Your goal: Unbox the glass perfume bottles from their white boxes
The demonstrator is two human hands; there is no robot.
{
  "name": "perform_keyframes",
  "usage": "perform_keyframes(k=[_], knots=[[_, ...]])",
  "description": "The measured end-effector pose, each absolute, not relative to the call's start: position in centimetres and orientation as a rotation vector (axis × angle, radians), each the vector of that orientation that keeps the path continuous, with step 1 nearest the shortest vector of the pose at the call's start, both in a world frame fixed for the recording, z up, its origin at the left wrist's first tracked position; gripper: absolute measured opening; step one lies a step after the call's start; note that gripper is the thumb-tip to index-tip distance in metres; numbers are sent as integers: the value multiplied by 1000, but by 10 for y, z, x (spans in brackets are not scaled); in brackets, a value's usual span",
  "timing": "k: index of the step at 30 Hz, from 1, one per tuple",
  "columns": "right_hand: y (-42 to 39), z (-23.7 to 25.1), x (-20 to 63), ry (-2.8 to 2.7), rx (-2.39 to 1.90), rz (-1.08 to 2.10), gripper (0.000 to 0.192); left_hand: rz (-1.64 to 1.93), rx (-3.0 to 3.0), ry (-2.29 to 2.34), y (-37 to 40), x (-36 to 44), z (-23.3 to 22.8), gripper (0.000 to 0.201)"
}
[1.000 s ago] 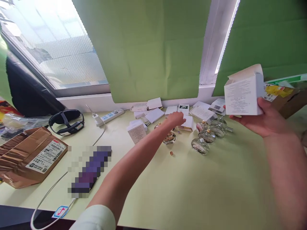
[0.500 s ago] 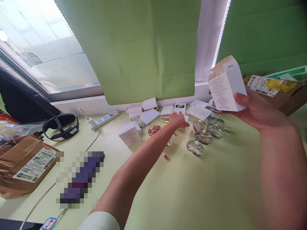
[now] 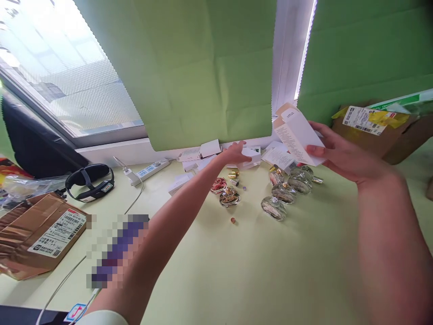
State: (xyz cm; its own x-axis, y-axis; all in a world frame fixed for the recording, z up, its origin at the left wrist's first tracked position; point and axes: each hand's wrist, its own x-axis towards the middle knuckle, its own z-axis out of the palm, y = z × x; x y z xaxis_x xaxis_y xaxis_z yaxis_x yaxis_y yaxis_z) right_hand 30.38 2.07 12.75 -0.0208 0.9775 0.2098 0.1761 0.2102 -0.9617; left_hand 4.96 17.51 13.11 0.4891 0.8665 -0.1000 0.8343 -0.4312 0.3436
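Observation:
My right hand (image 3: pixel 341 151) grips a white printed carton (image 3: pixel 301 135), its top flap standing up and the carton tilted left above the table. At the back, my left hand (image 3: pixel 237 154) stretches over a white box (image 3: pixel 252 156) with thumb and fingers apart; whether it touches the box is unclear. Below the carton stand several round glass perfume bottles (image 3: pixel 283 193). A reddish bottle (image 3: pixel 219 184) and a darker bottle (image 3: pixel 230 197) are below my left hand, beside gold caps (image 3: pixel 234 174). A small copper-coloured cap (image 3: pixel 233 220) lies nearer me.
More white cartons (image 3: pixel 209 148) lie along the sill. On the left are a power strip (image 3: pixel 152 171), a black headset (image 3: pixel 89 183), a brown parcel (image 3: pixel 43 234), a cable and a pixelated dark object (image 3: pixel 118 250). Another taped cardboard box (image 3: pixel 372 131) stands at the right.
My left hand has moved back and left, from beside the bottles to the cartons at the sill, uncovering the gold caps. My right hand has lowered the carton and shifted it left.

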Motion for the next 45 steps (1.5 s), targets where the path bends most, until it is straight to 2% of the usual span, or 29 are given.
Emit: perform_keyframes(k=[5,8,12,14,18,22,24,27,29,34,39,42,45], knots=[[25,125,300,-1517,-1175,1183,78,376,2226,1503,152,4,145,75],[22,132,280,-1709,-1026,1373,87,818,1823,1273,123,-32,145,64],[-6,130,228,-2028,-933,1558,104,1037,1597,1048,92,-64,144,52],[-31,115,201,-2182,-1108,1459,108,1036,1599,1006,84,-73,147,52],[-81,63,172,-2348,-1402,987,101,865,1782,946,76,-79,154,48],[-97,48,186,-2284,-1623,886,110,467,2115,797,69,-78,158,48],[-90,66,201,-2109,-1713,916,104,311,2190,747,64,-75,160,56],[-67,106,215,-1741,-1737,964,62,228,2210,655,54,-70,165,68],[-46,125,214,-1662,-1582,1078,51,224,2224,591,47,-67,170,69],[1,134,196,-1744,-1311,1476,51,289,2354,630,38,-64,174,69],[22,124,192,-1691,-1061,1800,65,339,2342,653,41,-65,170,75],[29,123,194,-1662,-1014,1801,60,383,2371,676,43,-67,169,79],[32,125,198,-1620,-1034,1691,50,610,2362,767,47,-69,167,90]])
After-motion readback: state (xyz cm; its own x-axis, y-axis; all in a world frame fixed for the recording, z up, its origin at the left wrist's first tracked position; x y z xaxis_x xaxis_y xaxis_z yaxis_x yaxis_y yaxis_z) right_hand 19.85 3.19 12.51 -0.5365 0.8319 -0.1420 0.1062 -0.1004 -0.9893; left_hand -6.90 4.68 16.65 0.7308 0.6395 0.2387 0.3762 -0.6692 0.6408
